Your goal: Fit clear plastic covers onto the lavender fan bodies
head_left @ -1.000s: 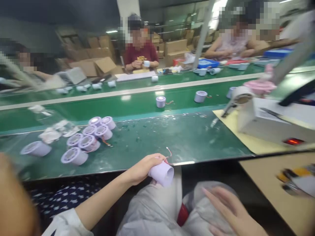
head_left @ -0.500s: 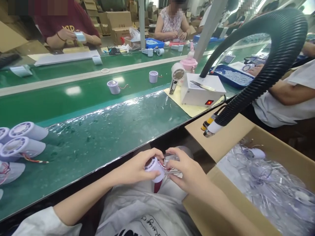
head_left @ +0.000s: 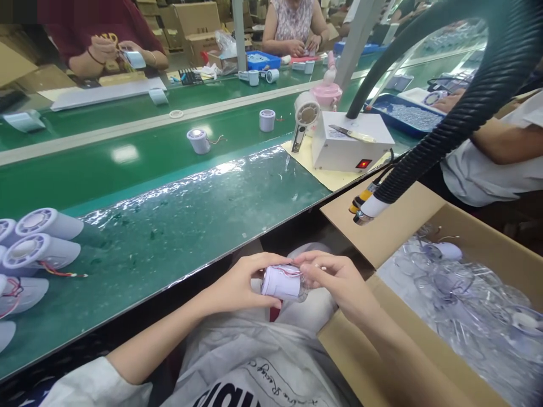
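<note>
Above my lap, a pale lilac cylinder [head_left: 281,282] lies on its side in my left hand [head_left: 248,285], thumb below and fingers over the top. Red and white wires run along its upper side. My right hand [head_left: 328,277] is at its right end, thumb and fingertips pinched on the wires. A clear plastic piece shows at that end, partly hidden by the fingers. Similar cylinders [head_left: 50,223] are stacked at the bench's left end, some with loose wires.
An open cardboard box [head_left: 487,243] of clear plastic parts stands at right. Over it hangs a black ribbed hose [head_left: 449,130] from a white unit [head_left: 352,148]. Cylinders sit on the green belt [head_left: 153,141]. Several people work nearby.
The cylinder has turned onto its side, with its wires now along the top. My right hand's fingers have closed together on the wires. The view has shifted slightly.
</note>
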A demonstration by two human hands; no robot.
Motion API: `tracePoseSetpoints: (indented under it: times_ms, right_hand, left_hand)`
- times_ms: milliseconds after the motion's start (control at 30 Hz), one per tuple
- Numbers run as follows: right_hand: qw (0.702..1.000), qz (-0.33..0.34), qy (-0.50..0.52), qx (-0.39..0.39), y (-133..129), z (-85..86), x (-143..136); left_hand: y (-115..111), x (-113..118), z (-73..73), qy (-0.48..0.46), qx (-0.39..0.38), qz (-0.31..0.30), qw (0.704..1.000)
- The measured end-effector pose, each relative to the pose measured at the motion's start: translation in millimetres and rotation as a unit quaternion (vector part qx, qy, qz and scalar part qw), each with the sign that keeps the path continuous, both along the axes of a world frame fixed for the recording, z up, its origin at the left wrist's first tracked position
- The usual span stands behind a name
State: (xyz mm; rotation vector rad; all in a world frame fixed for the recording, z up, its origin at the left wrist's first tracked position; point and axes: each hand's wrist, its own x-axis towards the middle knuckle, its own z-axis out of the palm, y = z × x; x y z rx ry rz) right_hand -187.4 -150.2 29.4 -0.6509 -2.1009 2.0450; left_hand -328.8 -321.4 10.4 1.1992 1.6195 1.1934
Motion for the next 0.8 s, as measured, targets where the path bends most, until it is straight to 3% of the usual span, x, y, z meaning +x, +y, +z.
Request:
tracePoseSetpoints:
  times_ms: [100,167,267,333,467,800]
  right_hand:
    - [0.999,0.009,0.02,-0.044,3,-1.2,4]
    - [0.996,0.057,0.054,0.029,3,-2.6,10]
    - [0.968,0.114,0.103,0.198,2,-6.4,20]
    - [0.955,0.121,0.117,0.243,1,-8.4,25]
    - [0.963,0.119,0.097,0.22,2,-6.5,30]
    - [0.99,0.13,0.046,0.044,1,3.0,29]
  left_hand:
    - [0,5,2.4,-0.112,-0.007,0.02,0.993]
    - [0,8,1.7,-0.176,0.005,0.036,0.984]
    - [-3,10,0.7,-0.229,0.008,0.048,0.972]
    - [-4,9,2.5,-0.222,-0.006,0.041,0.974]
    - [-6,8,11.3,-0.153,-0.002,0.014,0.988]
    - [-8,8,17.4,-0.086,0.041,-0.011,0.995]
